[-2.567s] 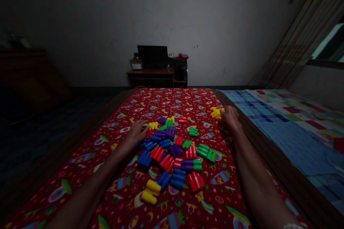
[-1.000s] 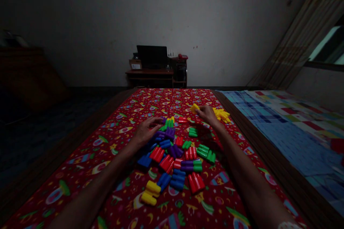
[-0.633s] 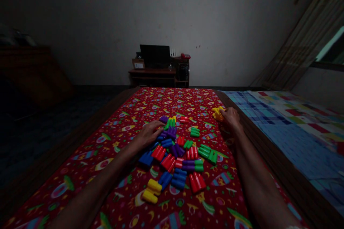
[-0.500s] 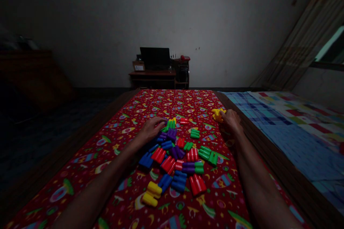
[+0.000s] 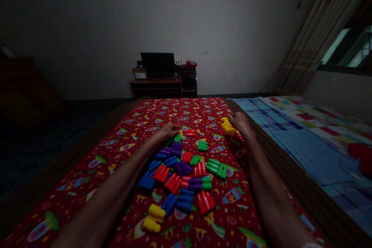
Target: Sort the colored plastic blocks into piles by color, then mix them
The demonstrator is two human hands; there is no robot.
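Several coloured plastic building blocks (image 5: 186, 172) lie scattered on a red patterned sheet (image 5: 122, 151). My left hand (image 5: 167, 131) reaches to the far side of the pile, its fingers curled over a yellow and green block (image 5: 178, 136). My right hand (image 5: 238, 121) rests at the sheet's right edge, fingers closed on a small heap of yellow blocks (image 5: 226, 126). Two joined yellow blocks (image 5: 152, 217) lie nearest to me. Red (image 5: 205, 201), blue (image 5: 184, 200), green (image 5: 216, 167) and purple (image 5: 181, 167) blocks fill the middle.
A dark wooden frame (image 5: 293, 170) borders the sheet on the right, with a blue checked bedspread (image 5: 308, 139) beyond it. A low desk with a dark monitor (image 5: 158, 65) stands against the far wall. A curtain (image 5: 316, 31) hangs at the right. The room is dim.
My right hand went left to a yellow block, then back to the yellow heap at the right edge. My left hand reached farther forward over the pile. The view shifted slightly right.
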